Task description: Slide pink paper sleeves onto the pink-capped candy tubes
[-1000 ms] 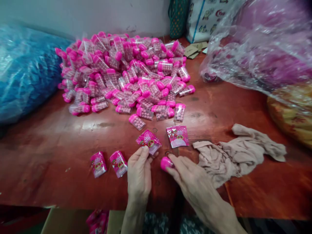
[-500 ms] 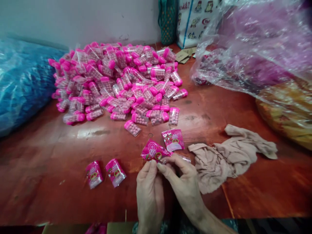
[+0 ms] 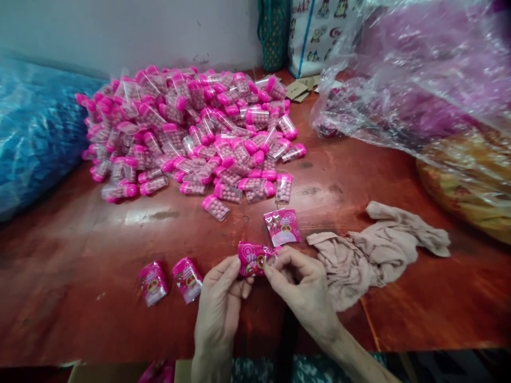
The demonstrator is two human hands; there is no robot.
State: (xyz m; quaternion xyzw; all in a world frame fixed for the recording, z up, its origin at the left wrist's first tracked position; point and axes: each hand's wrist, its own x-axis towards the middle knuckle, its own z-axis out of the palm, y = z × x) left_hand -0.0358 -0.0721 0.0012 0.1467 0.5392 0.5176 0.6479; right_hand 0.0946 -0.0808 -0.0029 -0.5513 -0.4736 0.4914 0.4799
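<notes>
A pink printed wrapper sleeve (image 3: 251,259) is stretched between my two hands near the table's front. My left hand (image 3: 221,290) pinches its left end between thumb and fingers. My right hand (image 3: 299,279) is closed on its right end; whether a bottle is also in those fingers I cannot make out. Just beyond the hands lies a flat stack of similar pink sleeves (image 3: 282,226). To the left, two pink-wrapped pieces (image 3: 153,283) lie side by side on the table. Past them is a big heap of clear little candy bottles (image 3: 191,133) with pink caps and pink balls inside.
A crumpled beige cloth (image 3: 371,260) lies right of my hands on the red-brown table (image 3: 99,330). Blue plastic bag (image 3: 35,138) on the left, clear bag with pink contents (image 3: 419,80) on the right. Cardboard pieces (image 3: 299,89) and a printed white bag (image 3: 315,42) stand behind.
My left hand has moved left and a little down, now pinching the sleeve's left end. The sleeve has turned from slanted to nearly level between both hands.
</notes>
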